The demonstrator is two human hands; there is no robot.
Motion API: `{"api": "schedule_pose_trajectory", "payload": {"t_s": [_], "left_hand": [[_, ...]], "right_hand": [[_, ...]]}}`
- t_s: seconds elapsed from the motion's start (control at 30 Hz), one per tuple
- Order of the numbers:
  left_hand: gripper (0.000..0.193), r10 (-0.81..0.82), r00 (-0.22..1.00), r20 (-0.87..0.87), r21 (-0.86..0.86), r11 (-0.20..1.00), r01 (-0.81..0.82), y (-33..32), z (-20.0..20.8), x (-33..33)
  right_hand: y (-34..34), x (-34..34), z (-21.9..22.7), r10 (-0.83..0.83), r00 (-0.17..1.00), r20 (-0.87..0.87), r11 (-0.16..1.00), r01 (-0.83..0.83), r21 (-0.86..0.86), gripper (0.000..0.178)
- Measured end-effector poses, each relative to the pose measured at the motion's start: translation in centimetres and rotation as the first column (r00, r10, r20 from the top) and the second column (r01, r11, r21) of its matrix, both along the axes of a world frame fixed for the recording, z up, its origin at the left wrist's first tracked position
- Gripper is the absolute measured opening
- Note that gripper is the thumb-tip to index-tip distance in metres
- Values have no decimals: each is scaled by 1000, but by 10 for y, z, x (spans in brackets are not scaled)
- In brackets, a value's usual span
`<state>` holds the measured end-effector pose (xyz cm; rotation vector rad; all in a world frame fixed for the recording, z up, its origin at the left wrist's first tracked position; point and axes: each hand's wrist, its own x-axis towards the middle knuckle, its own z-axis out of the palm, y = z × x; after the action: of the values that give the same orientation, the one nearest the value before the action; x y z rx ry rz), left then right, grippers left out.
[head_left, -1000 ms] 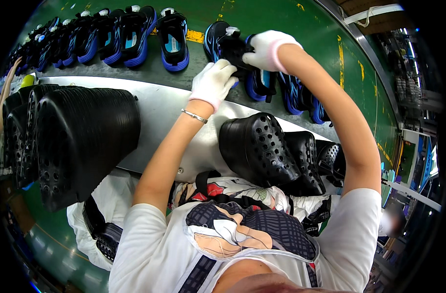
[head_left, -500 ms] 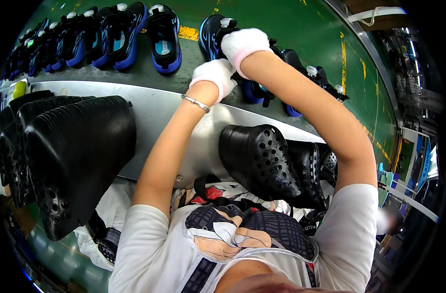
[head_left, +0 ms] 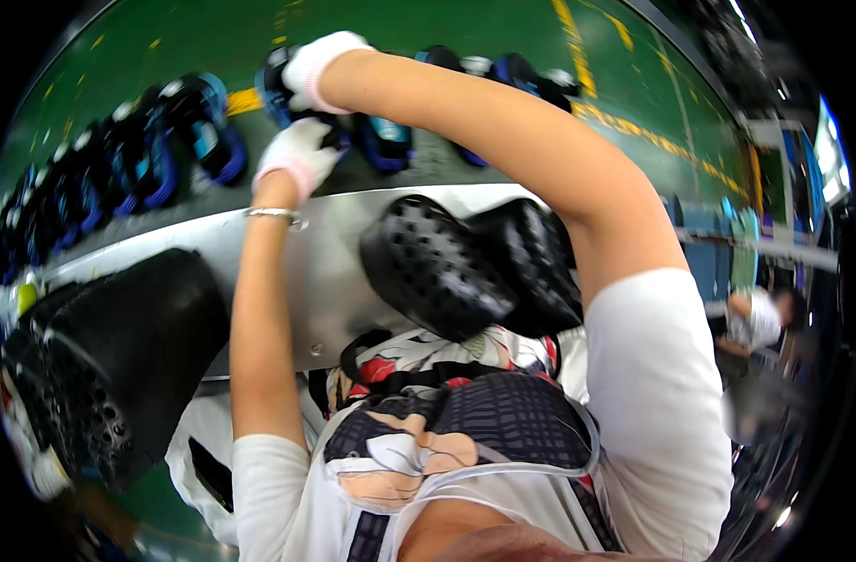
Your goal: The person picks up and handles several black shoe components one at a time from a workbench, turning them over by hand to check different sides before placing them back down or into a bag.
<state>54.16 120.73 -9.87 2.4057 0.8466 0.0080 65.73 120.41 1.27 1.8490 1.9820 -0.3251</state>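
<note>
A black and blue sneaker (head_left: pixel 275 86) sits at the far edge of the bench, partly hidden by my hands. My right hand (head_left: pixel 325 67), in a white glove, is closed on its upper, toward the toe. At the shoe's near end, my left hand (head_left: pixel 299 155), also gloved, has its fingers curled round a dark part of it. The fingertips of both hands are hidden or blurred. Right of my hands stands another blue-soled sneaker (head_left: pixel 388 140), and to the left a single sneaker (head_left: pixel 203 126) stands apart from a long row of similar ones.
A metal ledge (head_left: pixel 297 245) runs between me and the sneakers. On it stand black perforated foot-shaped moulds (head_left: pixel 437 258) at the right and large black ones (head_left: pixel 156 328) at the left. Beyond lies a green surface (head_left: pixel 194 42) with yellow lines. A person (head_left: pixel 756 318) is far right.
The view has swung, so the ledge and moulds sit differently. Both my hands have shifted left in the picture and stay at a sneaker; my left hand now curls round its near end.
</note>
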Motion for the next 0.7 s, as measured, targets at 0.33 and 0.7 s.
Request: {"api": "schedule_pose_trajectory", "payload": {"t_s": [0.33, 0.7], "left_hand": [[39, 74, 992, 107, 164, 982, -91, 8, -11, -11], [45, 4, 974, 225, 369, 925, -89, -4, 46, -19]], "right_hand": [[-266, 150, 103, -508, 804, -310, 722, 593, 355, 30], [-461, 159, 12, -713, 569, -410, 347, 794, 498, 32]]}}
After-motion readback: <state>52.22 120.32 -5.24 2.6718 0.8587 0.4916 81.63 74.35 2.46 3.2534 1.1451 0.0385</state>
